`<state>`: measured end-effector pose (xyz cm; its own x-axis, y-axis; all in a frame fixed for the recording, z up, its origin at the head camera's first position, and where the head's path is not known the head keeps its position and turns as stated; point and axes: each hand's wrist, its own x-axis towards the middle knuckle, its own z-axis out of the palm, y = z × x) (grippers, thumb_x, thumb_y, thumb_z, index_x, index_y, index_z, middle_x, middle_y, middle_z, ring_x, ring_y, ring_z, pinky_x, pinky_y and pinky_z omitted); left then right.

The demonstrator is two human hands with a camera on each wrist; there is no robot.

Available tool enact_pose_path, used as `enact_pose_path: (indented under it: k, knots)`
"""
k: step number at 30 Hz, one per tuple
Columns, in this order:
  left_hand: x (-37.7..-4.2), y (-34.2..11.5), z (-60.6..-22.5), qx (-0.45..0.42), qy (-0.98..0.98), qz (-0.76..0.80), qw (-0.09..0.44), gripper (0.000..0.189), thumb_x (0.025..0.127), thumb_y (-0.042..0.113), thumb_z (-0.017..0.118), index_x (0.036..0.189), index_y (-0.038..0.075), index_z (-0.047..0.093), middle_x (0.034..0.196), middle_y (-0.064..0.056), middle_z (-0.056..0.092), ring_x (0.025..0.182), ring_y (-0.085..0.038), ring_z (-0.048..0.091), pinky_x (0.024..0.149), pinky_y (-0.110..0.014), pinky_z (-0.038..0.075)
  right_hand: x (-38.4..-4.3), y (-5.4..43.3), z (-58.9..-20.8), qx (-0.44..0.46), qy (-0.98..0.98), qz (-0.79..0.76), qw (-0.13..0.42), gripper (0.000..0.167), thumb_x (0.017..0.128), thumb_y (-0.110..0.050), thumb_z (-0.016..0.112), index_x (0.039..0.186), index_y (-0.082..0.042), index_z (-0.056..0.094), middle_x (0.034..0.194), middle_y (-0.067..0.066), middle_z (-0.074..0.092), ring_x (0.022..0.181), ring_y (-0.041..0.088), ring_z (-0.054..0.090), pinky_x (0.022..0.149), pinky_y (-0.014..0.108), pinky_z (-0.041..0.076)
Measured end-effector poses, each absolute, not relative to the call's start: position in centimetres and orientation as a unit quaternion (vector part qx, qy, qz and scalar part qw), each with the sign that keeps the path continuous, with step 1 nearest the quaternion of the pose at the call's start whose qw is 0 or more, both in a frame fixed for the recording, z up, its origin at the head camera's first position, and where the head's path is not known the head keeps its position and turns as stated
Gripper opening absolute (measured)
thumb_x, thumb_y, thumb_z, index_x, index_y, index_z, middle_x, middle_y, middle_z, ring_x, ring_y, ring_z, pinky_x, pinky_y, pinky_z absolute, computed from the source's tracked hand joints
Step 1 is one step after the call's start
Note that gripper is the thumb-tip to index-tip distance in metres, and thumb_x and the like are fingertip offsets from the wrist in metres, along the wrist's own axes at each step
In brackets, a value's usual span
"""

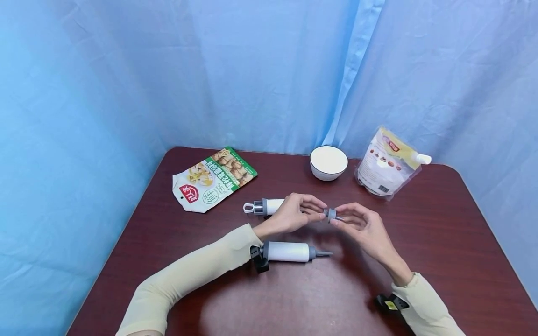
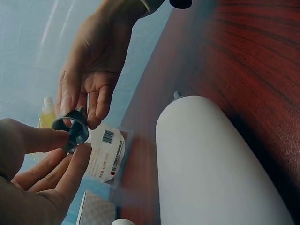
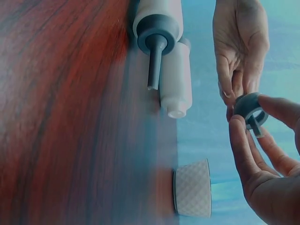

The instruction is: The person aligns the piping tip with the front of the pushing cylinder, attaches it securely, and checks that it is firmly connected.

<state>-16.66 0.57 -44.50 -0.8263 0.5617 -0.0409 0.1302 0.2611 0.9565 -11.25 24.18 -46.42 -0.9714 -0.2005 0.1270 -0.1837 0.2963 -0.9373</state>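
Note:
My left hand [image 1: 290,213] and right hand [image 1: 365,228] meet above the table. Between their fingertips is a grey ring cap [image 1: 331,214], which my right fingers grip by its rim. A slim grey nozzle [image 3: 255,127] passes through it, and my left thumb and fingers pinch its other end. Just behind my left hand lies a white syringe-like tube [image 1: 275,206] with a grey plunger handle; its bare white tip shows in the right wrist view. Nearer lies a second white tube [image 1: 289,252], fitted with a grey nozzle, beside my left wrist.
At the back left lies a green and white food packet [image 1: 214,179]. A white bowl [image 1: 329,163] stands at the back, left of a spouted pouch [image 1: 388,163]. Blue curtains [image 1: 269,74] hang along the dark red table's [image 1: 441,233] far edge.

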Motion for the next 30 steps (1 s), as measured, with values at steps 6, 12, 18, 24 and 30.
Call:
enact_pose_path:
  k: [6,12,18,24,30]
  knots:
    - [-16.3,0.5,-44.5,0.211,0.756,0.588,0.194,0.022,0.093,0.014,0.079,0.115,0.013,0.078,0.105,-0.004,0.081,0.092,-0.007,0.077,0.083,-0.022,0.059,-11.2,23.5,-46.3,-0.11,0.799,-0.591,0.008,0.033,0.093,-0.012,0.08,0.122,-0.004,0.068,0.113,0.003,0.075,0.1,0.007,0.074,0.089,0.021,0.059]
    - [-16.1,0.2,-44.6,0.199,0.739,0.615,0.191,0.022,0.092,0.012,0.079,0.114,0.011,0.076,0.106,-0.008,0.079,0.093,-0.011,0.078,0.08,-0.023,0.059,-11.3,23.0,-46.5,-0.096,0.797,-0.596,0.009,0.035,0.092,-0.014,0.081,0.122,-0.004,0.068,0.113,0.001,0.074,0.1,0.006,0.074,0.089,0.021,0.059]
    - [-15.9,0.0,-44.7,0.188,0.732,0.624,0.201,0.016,0.094,0.013,0.078,0.109,0.008,0.077,0.107,-0.015,0.078,0.1,-0.03,0.078,0.089,-0.04,0.062,-11.5,22.7,-46.6,-0.104,0.79,-0.604,0.013,0.034,0.093,-0.013,0.08,0.122,-0.002,0.067,0.109,0.006,0.076,0.098,0.01,0.075,0.088,0.023,0.06]
    - [-16.0,-0.4,-44.9,0.19,0.722,0.631,0.211,0.016,0.096,0.016,0.076,0.109,0.008,0.08,0.108,-0.015,0.079,0.105,-0.039,0.075,0.097,-0.056,0.056,-11.7,22.5,-46.6,-0.113,0.782,-0.613,0.015,0.032,0.093,-0.01,0.079,0.122,-0.002,0.067,0.108,0.004,0.076,0.097,0.011,0.076,0.087,0.023,0.06]
    - [-16.2,-0.5,-45.0,0.201,0.739,0.614,0.191,0.018,0.095,0.017,0.077,0.11,0.009,0.081,0.111,-0.011,0.079,0.097,-0.011,0.072,0.082,-0.023,0.057,-12.0,22.3,-46.5,-0.124,0.778,-0.616,0.013,0.031,0.094,-0.006,0.077,0.122,0.001,0.067,0.111,0.001,0.075,0.099,0.009,0.075,0.088,0.022,0.06]
